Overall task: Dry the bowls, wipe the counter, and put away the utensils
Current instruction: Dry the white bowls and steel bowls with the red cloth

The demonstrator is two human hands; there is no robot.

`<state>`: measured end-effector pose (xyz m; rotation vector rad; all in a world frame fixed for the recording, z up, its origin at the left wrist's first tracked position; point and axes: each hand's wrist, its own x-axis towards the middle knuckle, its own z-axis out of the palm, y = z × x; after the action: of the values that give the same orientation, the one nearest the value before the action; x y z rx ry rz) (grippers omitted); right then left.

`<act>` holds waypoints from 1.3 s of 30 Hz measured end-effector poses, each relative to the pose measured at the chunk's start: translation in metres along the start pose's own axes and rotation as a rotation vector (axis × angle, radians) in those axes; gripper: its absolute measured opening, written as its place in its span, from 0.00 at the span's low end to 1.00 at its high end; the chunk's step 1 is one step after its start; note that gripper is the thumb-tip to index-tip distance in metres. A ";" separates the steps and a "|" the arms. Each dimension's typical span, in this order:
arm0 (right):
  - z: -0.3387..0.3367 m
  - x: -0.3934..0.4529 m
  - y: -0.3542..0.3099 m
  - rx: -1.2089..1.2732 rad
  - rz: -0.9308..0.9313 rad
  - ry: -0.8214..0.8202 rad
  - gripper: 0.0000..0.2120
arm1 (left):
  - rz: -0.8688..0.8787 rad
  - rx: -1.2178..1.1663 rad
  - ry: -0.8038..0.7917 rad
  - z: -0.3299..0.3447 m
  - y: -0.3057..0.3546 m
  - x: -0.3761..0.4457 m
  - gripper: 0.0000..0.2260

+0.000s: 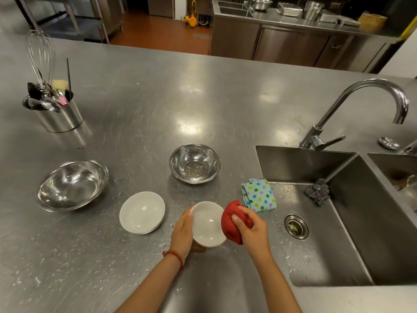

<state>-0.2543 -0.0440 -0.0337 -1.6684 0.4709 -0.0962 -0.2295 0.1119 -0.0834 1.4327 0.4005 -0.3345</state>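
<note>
My left hand (183, 233) grips a small white bowl (208, 223) by its left rim, held just above the steel counter (140, 105). My right hand (249, 227) is closed on a bunched red cloth (230, 219) that touches the bowl's right edge. A second white bowl (142, 212) rests on the counter to the left. Two steel bowls sit farther off: a large one (72, 185) at the left and a smaller one (194, 163) with water drops behind my hands. A steel utensil holder (56, 111) with a whisk and other tools stands at the far left.
A folded polka-dot cloth (259, 195) lies at the sink's corner. The sink (338, 222) at the right holds a steel scourer (317, 191) under a curved faucet (361, 105). Water drops cover the near counter (90, 256).
</note>
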 end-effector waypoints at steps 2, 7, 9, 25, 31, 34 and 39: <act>-0.001 0.000 0.004 0.014 0.007 -0.015 0.13 | -0.028 0.011 0.034 0.001 -0.001 0.003 0.09; 0.000 0.002 0.011 0.006 0.019 -0.044 0.14 | 0.032 0.180 0.094 0.001 -0.008 0.010 0.12; 0.001 0.004 0.012 0.000 0.021 -0.053 0.14 | 0.063 0.242 0.127 -0.001 -0.010 0.012 0.12; 0.017 0.040 0.012 -0.053 0.012 -0.145 0.14 | 0.278 0.557 0.239 -0.013 0.007 0.032 0.14; 0.033 0.074 -0.004 -0.016 -0.064 -0.181 0.13 | 0.378 0.454 0.313 -0.029 0.065 0.061 0.09; 0.048 0.094 -0.013 0.000 -0.085 -0.176 0.14 | 0.373 0.403 0.328 -0.040 0.087 0.091 0.08; 0.080 0.139 -0.023 -0.089 -0.105 -0.125 0.12 | 0.234 0.363 0.315 -0.056 0.102 0.154 0.12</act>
<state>-0.0960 -0.0172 -0.0532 -1.7747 0.2974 -0.0482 -0.0494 0.1814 -0.0690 1.8780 0.4350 0.0144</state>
